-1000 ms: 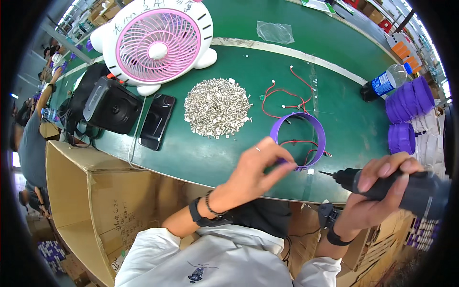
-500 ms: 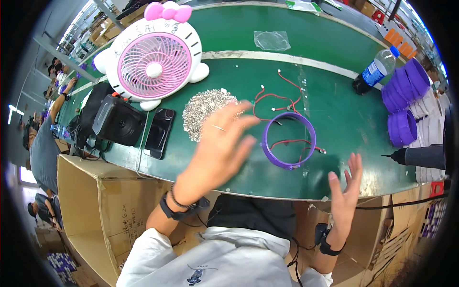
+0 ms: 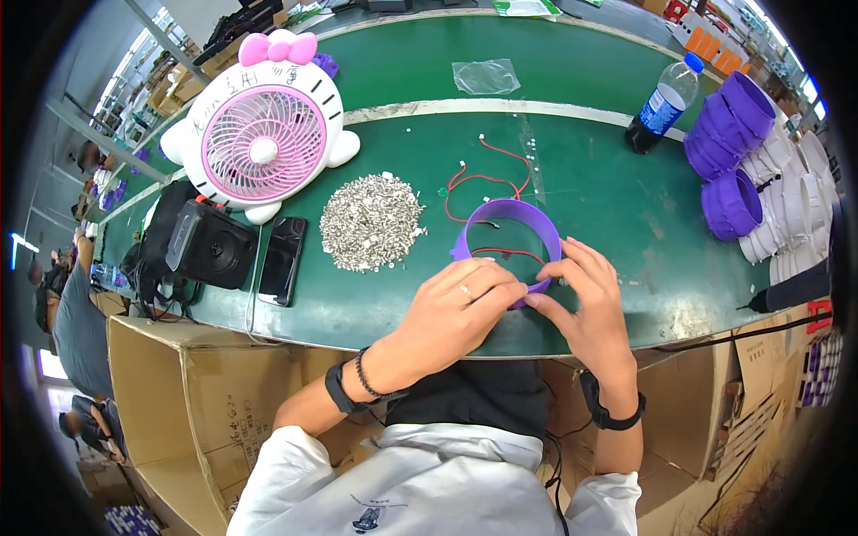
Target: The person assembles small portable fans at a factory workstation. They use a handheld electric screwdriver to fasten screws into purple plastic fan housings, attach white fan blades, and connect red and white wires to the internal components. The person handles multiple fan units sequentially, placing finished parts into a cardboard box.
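Note:
A purple plastic ring is tilted up at the table's front edge, between my two hands. My left hand is closed on its near left rim, fingertips together at the lower edge. Thumb and fingers of my right hand pinch the near right side. Whether a small part is between the fingertips is hidden. Red wires with small white connectors lie behind the ring, and another red wire shows through its opening. Left of it is a pile of small silvery screws.
On the left stand a pink-and-white fan, a black speaker and a phone. A bottle of dark drink, stacked purple rings, white rings and a dark electric screwdriver are on the right. Cardboard boxes stand below.
My left hand has come from the screw pile to the ring. My right hand has moved in from the right and closed on it. The ring is now tilted up.

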### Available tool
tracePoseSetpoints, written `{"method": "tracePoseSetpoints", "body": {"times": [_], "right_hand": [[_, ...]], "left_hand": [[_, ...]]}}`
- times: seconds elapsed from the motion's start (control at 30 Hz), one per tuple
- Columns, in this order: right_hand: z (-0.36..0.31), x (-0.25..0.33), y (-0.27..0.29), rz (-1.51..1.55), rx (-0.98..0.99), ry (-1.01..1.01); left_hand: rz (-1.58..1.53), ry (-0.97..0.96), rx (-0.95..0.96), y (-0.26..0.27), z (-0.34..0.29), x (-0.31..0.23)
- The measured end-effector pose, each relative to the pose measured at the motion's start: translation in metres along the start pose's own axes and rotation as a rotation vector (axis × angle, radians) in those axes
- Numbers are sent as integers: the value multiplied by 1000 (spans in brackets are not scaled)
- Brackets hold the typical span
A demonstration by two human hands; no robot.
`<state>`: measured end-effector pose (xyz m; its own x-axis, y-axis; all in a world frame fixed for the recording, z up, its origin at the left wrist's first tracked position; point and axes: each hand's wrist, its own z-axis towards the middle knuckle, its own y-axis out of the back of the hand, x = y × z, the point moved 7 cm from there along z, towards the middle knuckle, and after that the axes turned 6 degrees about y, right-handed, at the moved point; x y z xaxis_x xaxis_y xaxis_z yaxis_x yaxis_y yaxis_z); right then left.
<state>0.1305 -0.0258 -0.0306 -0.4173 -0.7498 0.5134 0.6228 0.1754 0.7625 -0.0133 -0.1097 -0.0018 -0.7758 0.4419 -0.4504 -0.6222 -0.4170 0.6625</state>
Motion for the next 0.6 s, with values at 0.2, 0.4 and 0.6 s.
{"method": "tracePoseSetpoints", "body": {"times": [0.2,0.4,0.6], "right_hand": [[-12,5,55,12,-338,-162],[-61,-19,82,-96,-518,-292],[-61,-70,79,-249,-438,-424]], "left_hand": [[-112,-51,-222,65,-7,-12],[-34,-24,-293,65,15,21],[-64,183,7,11,24,59]]}}
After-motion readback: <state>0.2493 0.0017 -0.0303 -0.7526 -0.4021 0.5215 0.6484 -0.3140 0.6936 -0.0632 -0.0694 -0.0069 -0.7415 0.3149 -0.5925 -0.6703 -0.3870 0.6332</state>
